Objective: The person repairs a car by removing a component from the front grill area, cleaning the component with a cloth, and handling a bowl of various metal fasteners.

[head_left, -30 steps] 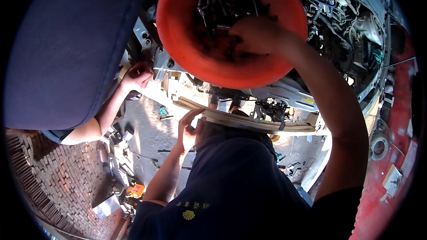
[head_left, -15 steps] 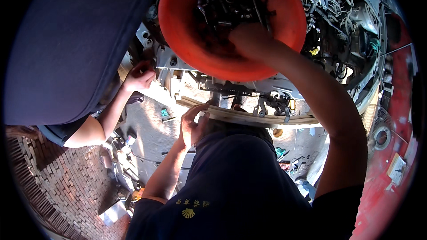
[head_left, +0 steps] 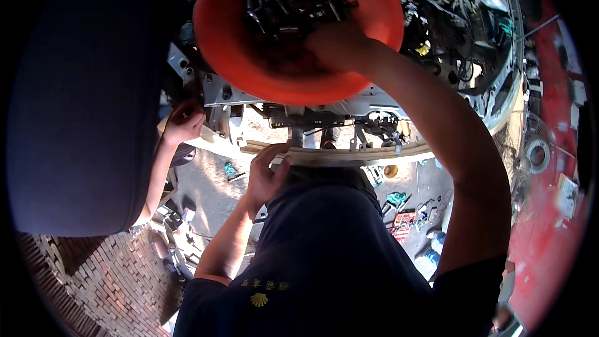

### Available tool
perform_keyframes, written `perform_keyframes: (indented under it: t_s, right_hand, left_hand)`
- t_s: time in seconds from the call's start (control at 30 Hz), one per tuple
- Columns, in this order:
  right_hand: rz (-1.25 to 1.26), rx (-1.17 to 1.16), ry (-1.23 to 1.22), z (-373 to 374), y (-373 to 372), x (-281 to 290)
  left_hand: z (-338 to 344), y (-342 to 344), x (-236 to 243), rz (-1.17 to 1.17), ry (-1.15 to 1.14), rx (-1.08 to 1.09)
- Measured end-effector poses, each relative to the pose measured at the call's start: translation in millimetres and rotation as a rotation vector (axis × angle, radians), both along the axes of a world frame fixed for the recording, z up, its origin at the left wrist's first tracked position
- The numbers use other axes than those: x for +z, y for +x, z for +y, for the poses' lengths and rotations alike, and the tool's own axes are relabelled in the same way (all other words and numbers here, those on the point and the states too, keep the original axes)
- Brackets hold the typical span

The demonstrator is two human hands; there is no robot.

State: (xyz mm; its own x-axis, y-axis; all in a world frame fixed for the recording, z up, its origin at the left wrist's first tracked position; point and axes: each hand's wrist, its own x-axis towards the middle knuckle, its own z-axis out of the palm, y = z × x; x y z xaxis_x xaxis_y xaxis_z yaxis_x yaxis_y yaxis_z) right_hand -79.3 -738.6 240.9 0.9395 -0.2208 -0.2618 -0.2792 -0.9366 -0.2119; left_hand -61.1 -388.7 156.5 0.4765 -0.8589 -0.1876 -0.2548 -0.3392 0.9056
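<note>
At the far left, a co-worker's broad navy-blue cloth back (head_left: pixel 81 106) filled the view. That person's bare hand (head_left: pixel 184 122) was pressed against the grey metal front of the vehicle (head_left: pixel 218 97).

Right of it, our left hand (head_left: pixel 265 175) lay at the left end of a pale, curved horizontal bar (head_left: pixel 349 155). Its fingers curled over the bar's edge, but we could not tell whether that grip was clenched on the bar or only resting there.

Above, a round orange plastic bowl (head_left: pixel 231 56) was held up before the vehicle's front. A heap of dark metal bolts and sockets (head_left: pixel 287 12) lay in its upper half.

Our right hand (head_left: pixel 337 43) was inside the bowl by its right rim, touching the heap. Its fingertips were hidden among the parts, so we could not tell its grip.

Further right sat the open engine bay of tangled hoses and wires (head_left: pixel 462 31), and beyond it a red painted body panel (head_left: pixel 549 150).
</note>
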Motion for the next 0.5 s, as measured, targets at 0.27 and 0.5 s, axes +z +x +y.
perform_keyframes:
  t_s: [0.27,0.5]
  right_hand:
    - [-0.098,0.124,-0.288,-3.0,-5.5,17.3]
    - [-0.844,-0.323,0.481,12.8,-157.3,121.7]
  left_hand:
    - [-7.8,8.4,-6.4,-0.009,-0.037,-0.095]
    - [-40.8,-12.3,12.5,-0.185,-0.306,-0.291]
